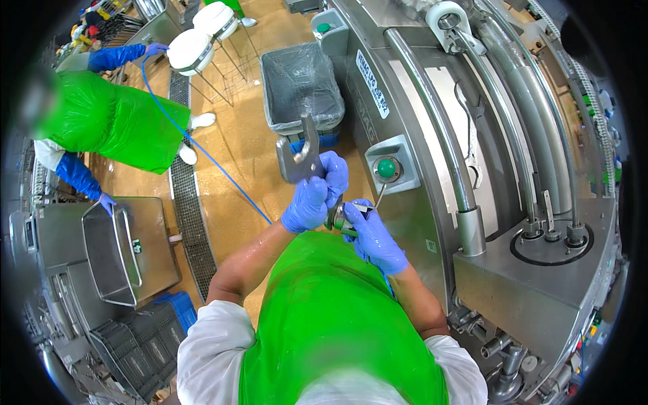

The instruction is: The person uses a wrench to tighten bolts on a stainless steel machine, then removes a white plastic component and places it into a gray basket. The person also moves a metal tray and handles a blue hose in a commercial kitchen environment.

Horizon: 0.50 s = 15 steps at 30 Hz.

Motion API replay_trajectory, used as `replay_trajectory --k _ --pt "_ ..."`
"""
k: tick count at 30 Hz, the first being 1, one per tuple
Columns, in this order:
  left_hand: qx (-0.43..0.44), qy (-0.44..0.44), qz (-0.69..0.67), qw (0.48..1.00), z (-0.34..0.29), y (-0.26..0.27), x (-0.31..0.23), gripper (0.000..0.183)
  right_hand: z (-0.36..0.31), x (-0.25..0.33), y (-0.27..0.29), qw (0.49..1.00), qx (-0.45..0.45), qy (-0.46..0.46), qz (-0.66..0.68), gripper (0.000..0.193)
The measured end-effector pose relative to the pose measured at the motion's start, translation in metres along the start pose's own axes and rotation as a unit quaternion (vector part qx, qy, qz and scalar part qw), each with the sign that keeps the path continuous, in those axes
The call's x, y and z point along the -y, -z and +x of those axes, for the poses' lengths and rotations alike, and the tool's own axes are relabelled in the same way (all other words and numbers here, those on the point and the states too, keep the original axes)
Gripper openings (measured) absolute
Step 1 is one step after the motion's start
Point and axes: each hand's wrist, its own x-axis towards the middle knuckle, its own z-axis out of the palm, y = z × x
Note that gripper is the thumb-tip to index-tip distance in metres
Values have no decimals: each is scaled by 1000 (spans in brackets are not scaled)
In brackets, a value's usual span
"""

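Note:
My left hand [312, 199], in a blue glove, is closed round a large grey open-ended spanner [294, 165]; its forked jaw points away from me. Just to the right and nearer, my gloved right hand [378, 239] grips a rounded, shiny steel part [339, 217] in front of my green apron [337, 297]. The glove and fingers hide much of that part, so its exact kind does not show. A thin metal rod [381, 196] sticks up beside the right fingers, below a green push button [387, 168] on the machine.
A big steel machine [415, 223] with curved bars fills the right side; another spanner [472, 150] lies on it. Ahead stands a grey bin [270, 91] lined with clear plastic. At left, a co-worker in a green apron [111, 121] holds a blue hose [202, 145] near white-topped stools [190, 50].

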Motion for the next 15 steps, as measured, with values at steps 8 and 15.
replay_trajectory --k 8,15 --pt "-13 50 -145 988 16 63 -5 51 15 5 -55 951 -97 150 -251 45" --pt "9 120 -217 969 32 86 -3 49 16 20 -88 944 -136 103 -283 52"
